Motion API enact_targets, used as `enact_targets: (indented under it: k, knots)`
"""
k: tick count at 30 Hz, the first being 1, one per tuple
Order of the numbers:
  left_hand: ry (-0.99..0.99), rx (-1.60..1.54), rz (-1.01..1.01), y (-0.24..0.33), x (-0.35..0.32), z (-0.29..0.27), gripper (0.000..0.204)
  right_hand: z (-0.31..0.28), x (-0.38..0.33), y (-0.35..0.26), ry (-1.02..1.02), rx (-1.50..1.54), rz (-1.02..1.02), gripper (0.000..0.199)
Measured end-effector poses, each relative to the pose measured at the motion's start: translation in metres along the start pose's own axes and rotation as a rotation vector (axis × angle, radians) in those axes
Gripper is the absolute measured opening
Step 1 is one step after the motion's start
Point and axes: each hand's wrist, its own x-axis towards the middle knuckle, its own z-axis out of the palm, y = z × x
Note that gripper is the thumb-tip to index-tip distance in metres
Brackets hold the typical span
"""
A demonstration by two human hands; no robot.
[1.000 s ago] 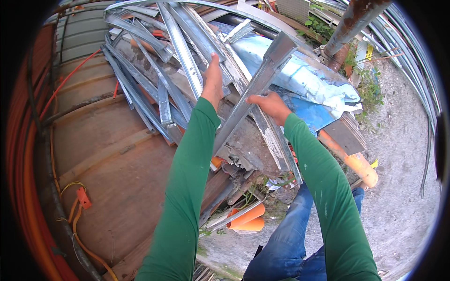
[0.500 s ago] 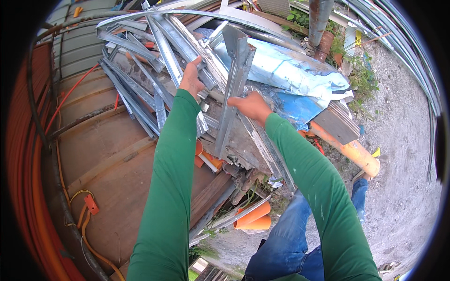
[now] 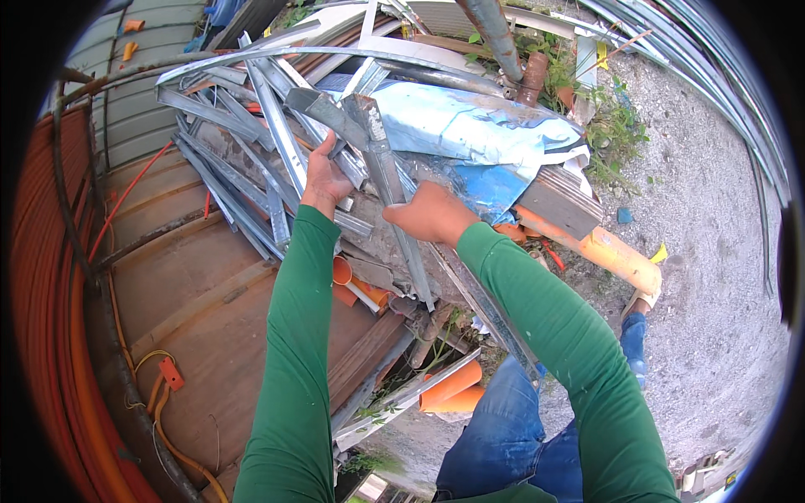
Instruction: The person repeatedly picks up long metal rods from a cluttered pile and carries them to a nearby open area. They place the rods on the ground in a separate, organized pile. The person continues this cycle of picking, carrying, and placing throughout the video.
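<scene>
My right hand (image 3: 431,213) is closed around a grey metal channel (image 3: 389,174). The channel slants from upper left to lower right, and its lower end hangs over the scrap heap. Across its upper end lies a short metal arm (image 3: 325,112), forming a rough T. Just below that arm is my left hand (image 3: 325,174), thumb raised and apart from the half-curled fingers. The thumb tip is at the arm's underside; whether it presses on it is unclear. Beneath both hands lie loose galvanized metal studs (image 3: 281,126) and a weathered board.
Light blue sheeting (image 3: 470,126) covers part of the heap. Orange pipes (image 3: 616,256) stick out at the right and below. A rusty post (image 3: 495,38) stands at the far side. Wooden planks (image 3: 226,335) and orange tubing (image 3: 63,277) lie left; gravel (image 3: 704,251) lies right.
The channel has swung, its top moving left and its lower end right. My right hand has shifted left and down with it. My left hand has dropped slightly, down and left.
</scene>
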Motion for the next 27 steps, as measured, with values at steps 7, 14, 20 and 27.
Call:
enact_targets:
  k: [7, 14, 20, 27]
  knots:
    - [-0.117, -0.189, 0.051, -0.05, -0.048, 0.028, 0.043, -0.037, -0.072, 0.016, -0.015, -0.052, -0.085, 0.073]
    - [-0.09, -0.28, 0.132, -0.134, -0.096, 0.075, 0.046, -0.108, -0.157, 0.056, -0.097, -0.212, -0.043, 0.073]
    - [-0.111, -0.392, 0.18, -0.213, -0.158, 0.182, 0.051, -0.193, -0.236, 0.107, -0.125, -0.273, -0.094, 0.074]
    - [-0.214, -0.501, 0.255, -0.283, -0.237, 0.288, 0.052, -0.288, -0.351, 0.116, -0.117, -0.449, -0.129, 0.069]
